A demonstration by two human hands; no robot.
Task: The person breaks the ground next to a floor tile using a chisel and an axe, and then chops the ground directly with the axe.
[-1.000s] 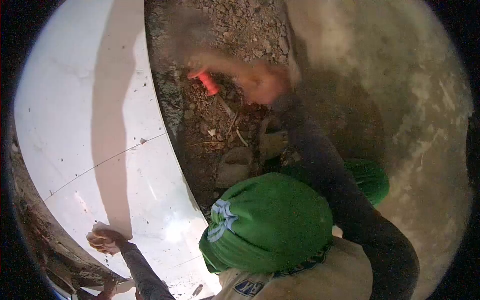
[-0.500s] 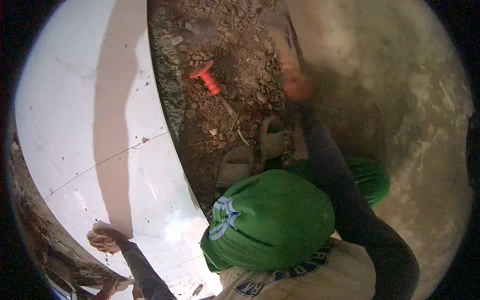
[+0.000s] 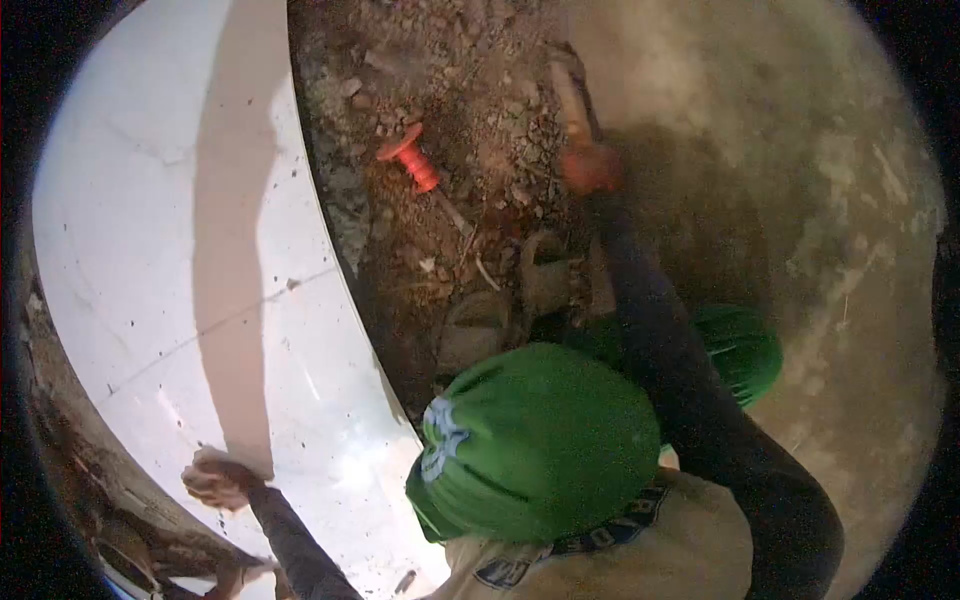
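My left hand (image 3: 222,480) is closed, its fingers curled, and rests on the white tiled surface (image 3: 150,250) near its outer edge. Nothing shows in it. On the far side, my right hand (image 3: 592,168) is wrapped round the pale wooden handle of what looks like a hammer (image 3: 572,95). The tool's dark end points up and away, blurred. A chisel (image 3: 418,168) with a red ribbed grip and round hand guard lies on the rubble between the hands, apart from both. Its metal blade points toward my feet.
Broken stones and soil (image 3: 490,110) fill the strip between the tiles and the brown floor (image 3: 800,200). My knees in green cloth (image 3: 545,440) and my sandals (image 3: 475,330) are below. Part of another person (image 3: 228,580) appears at the lower left edge.
My right hand and the hammer have shifted slightly left and up in view. The left hand stays on the tile, the chisel has not moved, and the view has tilted a little.
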